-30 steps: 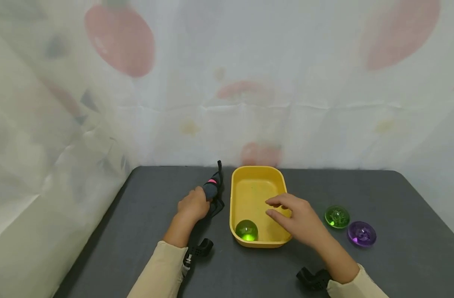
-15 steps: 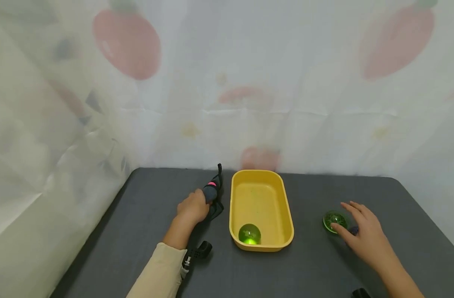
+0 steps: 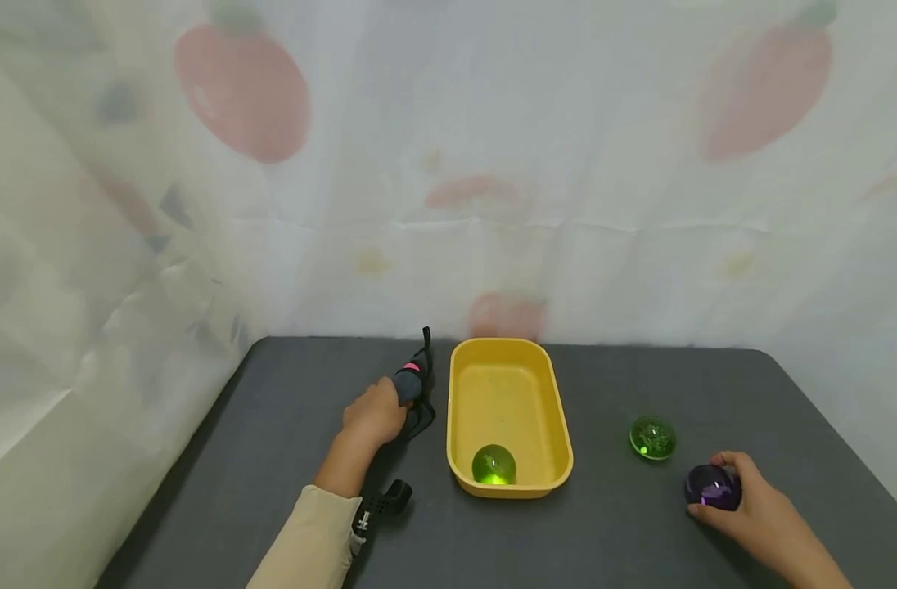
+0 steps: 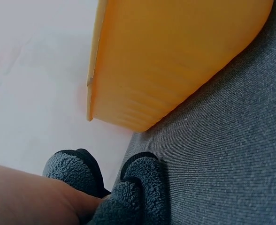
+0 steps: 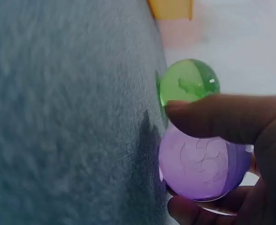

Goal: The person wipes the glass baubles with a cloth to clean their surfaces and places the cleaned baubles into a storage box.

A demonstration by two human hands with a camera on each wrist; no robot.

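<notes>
A yellow tray (image 3: 559, 425) stands mid-table with a green ball (image 3: 493, 465) in its near end; its outer wall (image 4: 175, 61) fills the left wrist view. My right hand (image 3: 743, 503) grips a purple ball (image 3: 712, 487) at the near right of the table, thumb and fingers curled round the purple ball (image 5: 201, 164). A second green ball (image 3: 652, 437) lies just beyond it, loose on the table (image 5: 187, 84). My left hand (image 3: 375, 413) holds a dark fuzzy cloth item (image 3: 412, 383) left of the tray, and its grey pile (image 4: 133, 197) shows beside my fingers.
The dark grey table (image 3: 603, 532) ends at a sheer curtain (image 3: 448, 204) printed with red shapes, behind and to the left. Black wrist straps (image 3: 385, 499) trail by my left sleeve.
My right hand left the tray, passed over the loose green ball and closed on the purple ball. The left hand stayed put.
</notes>
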